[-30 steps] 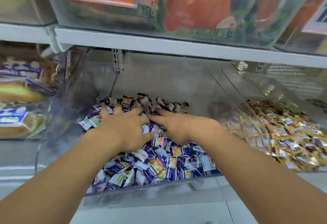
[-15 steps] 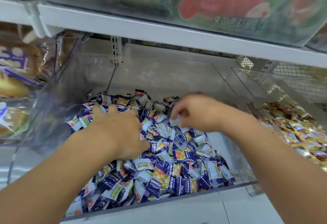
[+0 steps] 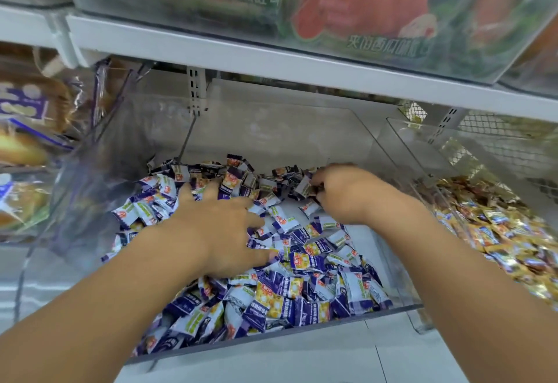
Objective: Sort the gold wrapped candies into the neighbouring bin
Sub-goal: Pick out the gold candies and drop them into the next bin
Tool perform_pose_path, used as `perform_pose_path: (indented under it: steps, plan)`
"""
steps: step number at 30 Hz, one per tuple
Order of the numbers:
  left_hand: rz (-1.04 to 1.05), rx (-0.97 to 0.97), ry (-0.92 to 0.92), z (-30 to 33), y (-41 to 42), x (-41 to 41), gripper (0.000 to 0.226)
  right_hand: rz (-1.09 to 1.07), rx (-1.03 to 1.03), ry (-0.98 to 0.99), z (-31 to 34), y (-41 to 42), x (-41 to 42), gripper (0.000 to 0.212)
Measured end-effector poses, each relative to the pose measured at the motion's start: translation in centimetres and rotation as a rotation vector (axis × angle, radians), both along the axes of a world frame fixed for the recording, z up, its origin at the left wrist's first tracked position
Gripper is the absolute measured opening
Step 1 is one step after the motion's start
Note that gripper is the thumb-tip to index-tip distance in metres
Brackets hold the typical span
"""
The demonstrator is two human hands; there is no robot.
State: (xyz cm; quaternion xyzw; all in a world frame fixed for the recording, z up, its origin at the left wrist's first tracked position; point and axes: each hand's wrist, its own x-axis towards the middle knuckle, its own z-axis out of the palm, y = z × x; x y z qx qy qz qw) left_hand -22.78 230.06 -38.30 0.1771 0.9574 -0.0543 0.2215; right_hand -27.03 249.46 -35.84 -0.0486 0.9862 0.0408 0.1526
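Left hand [image 3: 223, 231], fingers spread, presses glossy purple-and-white candies [image 3: 302, 289] in a clear bin [image 3: 302, 138]. Right hand [image 3: 341, 195], fingers curled, pinches dark wrappers; crinkled gold candies [image 3: 495, 231] lie at right.

White shelf [image 3: 332, 364] carries two clear bins [image 3: 271, 339] side by side.

This is a shop, at a pick-and-mix sweets shelf. A clear bin [image 3: 302, 128] at the centre holds loose purple and white candies [image 3: 302, 292]; a second clear bin [image 3: 471, 153] at 3 o'clock holds gold candies [image 3: 498, 231]. A white metal shelf [image 3: 271, 59] with slotted uprights runs across at 12 o'clock, carrying packaged goods [image 3: 347, 5] with printed labels. Bagged bread [image 3: 27, 128] sits at 9 o'clock.
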Motion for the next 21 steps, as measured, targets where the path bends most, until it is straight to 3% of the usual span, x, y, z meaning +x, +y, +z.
perform_pose_path:
  steps: [2,5,7,11,14,17,18,21]
  plan:
    - [0.001,0.003,-0.007,0.3,-0.1,0.0,0.07,0.1,-0.059,0.066,0.5,-0.3,-0.5,0.048]
    - [0.013,0.018,-0.022,0.5,-0.3,-0.1,0.068,0.285,-0.242,-0.204,-0.6,-1.6,0.4,0.061]
    - [0.006,0.013,-0.02,0.5,-0.4,-0.1,0.068,0.301,-0.219,-0.311,-2.0,-1.8,0.5,0.06]
    - [-0.002,0.012,-0.049,0.6,-1.0,0.1,0.07,0.227,0.035,-0.029,-2.5,-0.3,-0.3,0.043]
    - [-0.003,-0.004,-0.069,0.8,-1.1,0.2,0.073,0.188,0.217,0.236,-3.8,0.2,-0.8,0.046]
    - [0.016,0.009,-0.074,0.9,-1.2,0.0,0.077,0.204,-0.047,0.368,-2.1,0.1,-1.0,0.028]
    - [0.023,0.017,-0.074,0.9,-1.2,-0.1,0.079,0.179,-0.203,0.279,-1.1,0.2,-0.8,0.02]
    - [0.039,0.029,-0.069,0.7,-1.2,-0.2,0.084,0.004,-0.494,-0.34,0.2,0.1,0.8,0.016]
